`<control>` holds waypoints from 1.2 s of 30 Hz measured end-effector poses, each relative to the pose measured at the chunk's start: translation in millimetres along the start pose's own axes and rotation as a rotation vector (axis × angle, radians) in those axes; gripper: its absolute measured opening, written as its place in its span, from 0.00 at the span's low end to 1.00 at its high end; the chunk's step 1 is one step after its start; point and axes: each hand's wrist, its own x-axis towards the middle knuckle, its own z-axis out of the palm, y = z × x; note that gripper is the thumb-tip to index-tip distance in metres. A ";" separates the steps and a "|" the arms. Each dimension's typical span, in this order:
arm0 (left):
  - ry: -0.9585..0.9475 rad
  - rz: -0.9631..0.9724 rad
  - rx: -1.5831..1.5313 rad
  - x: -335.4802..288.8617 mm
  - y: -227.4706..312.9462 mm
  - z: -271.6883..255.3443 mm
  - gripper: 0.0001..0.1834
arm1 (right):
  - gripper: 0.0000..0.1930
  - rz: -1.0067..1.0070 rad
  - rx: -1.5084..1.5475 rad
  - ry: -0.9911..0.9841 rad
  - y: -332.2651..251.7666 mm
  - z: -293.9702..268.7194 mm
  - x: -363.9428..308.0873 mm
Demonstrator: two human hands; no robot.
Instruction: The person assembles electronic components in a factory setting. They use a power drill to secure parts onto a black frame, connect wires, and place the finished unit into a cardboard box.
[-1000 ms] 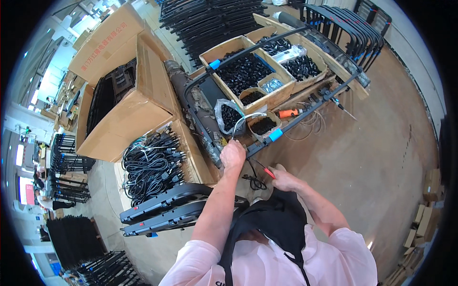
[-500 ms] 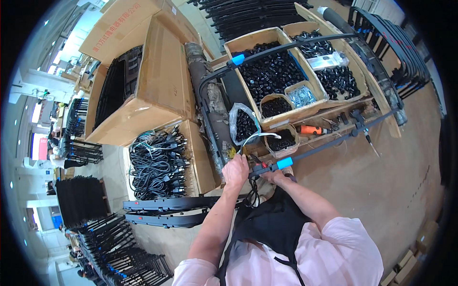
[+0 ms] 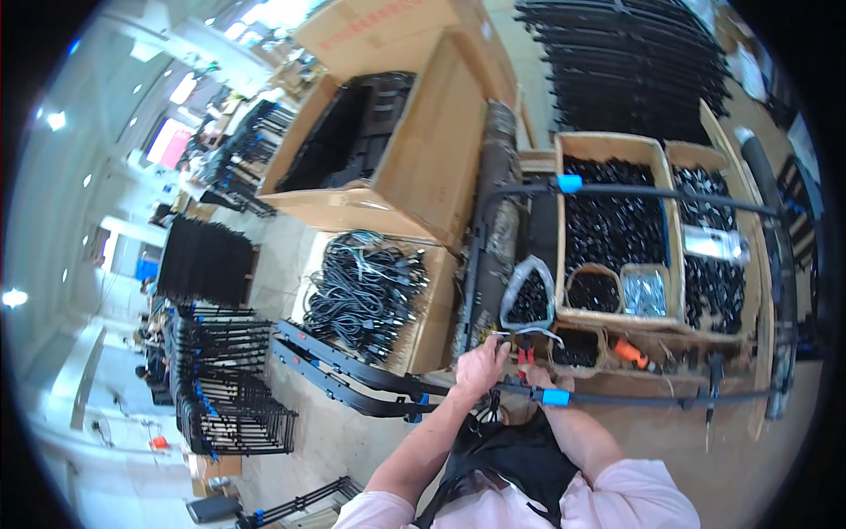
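Note:
My left hand (image 3: 480, 367) is closed around a thin cable (image 3: 533, 332), whose white end curves out to the right above the fist. My right hand (image 3: 538, 379) is beside it, partly hidden by the near bar of a dark tubular frame (image 3: 634, 399). Its fingers appear closed on a red-handled tool (image 3: 526, 355), probably pliers, pointing away from me. The frame lies across the workbench and carries blue clips (image 3: 555, 398). Dark cords hang below the bar between my hands.
Past the hands are a bag of black parts (image 3: 529, 300), a cardboard tray (image 3: 564, 229) of black fittings and screws, and an orange-handled tool (image 3: 631, 353). Left are a box of coiled power cords (image 3: 357, 291), a large carton (image 3: 423, 141) and curved black rails (image 3: 352, 379).
My view has turned, shifting the scene rightward and down. The red-handled tool now stands more upright between my hands. My left hand keeps its hold on the cable.

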 end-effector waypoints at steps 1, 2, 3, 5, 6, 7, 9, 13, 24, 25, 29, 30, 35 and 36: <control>-0.007 -0.057 -0.052 -0.1 4.3 -10.2 0.22 | 0.20 -0.023 0.030 -0.035 2.2 -3.5 -0.5; 0.059 -0.079 -0.125 1.4 4.0 -18.5 0.20 | 0.19 -0.051 0.066 -0.077 5.0 -7.1 -1.4; 0.121 -0.090 -0.203 6.6 4.5 -27.2 0.19 | 0.18 -0.077 0.110 -0.114 8.7 -14.4 -2.1; 0.313 -0.012 -0.322 25.0 8.9 -69.9 0.14 | 0.16 -0.114 0.214 -0.205 21.9 -30.7 -6.9; 0.418 -0.001 -0.385 38.6 4.2 -92.1 0.11 | 0.15 -0.133 0.294 -0.273 32.2 -41.3 -11.2; 0.559 0.100 -0.268 54.6 0.6 -126.0 0.10 | 0.14 -0.149 0.392 -0.344 44.7 -53.6 -16.4; 0.729 0.122 -0.237 88.9 -9.4 -198.6 0.09 | 0.13 -0.169 0.567 -0.489 66.5 -78.4 -31.2; 0.963 0.182 0.110 153.6 -32.7 -338.3 0.08 | 0.08 0.020 0.153 -0.226 59.4 -120.5 -89.9; 0.562 -0.395 0.474 350.9 -204.7 -453.9 0.19 | 0.23 -0.013 0.047 0.396 97.0 -221.2 -248.6; 0.471 -0.464 0.431 361.2 -209.2 -454.5 0.19 | 0.24 0.004 0.083 0.366 93.7 -219.6 -258.8; 0.535 -0.365 0.646 373.7 -230.2 -447.6 0.14 | 0.24 0.039 0.172 0.298 45.1 -197.4 -312.4; 0.576 -0.303 0.694 373.5 -234.4 -447.0 0.13 | 0.23 0.034 0.183 0.299 20.2 -186.6 -323.9; 1.116 0.026 0.434 349.3 -188.7 -476.9 0.11 | 0.23 -0.126 -0.197 0.078 -62.3 -165.3 -361.4; 1.172 0.022 0.350 343.4 -181.6 -484.1 0.13 | 0.23 -0.171 -0.313 0.020 -96.0 -164.5 -369.2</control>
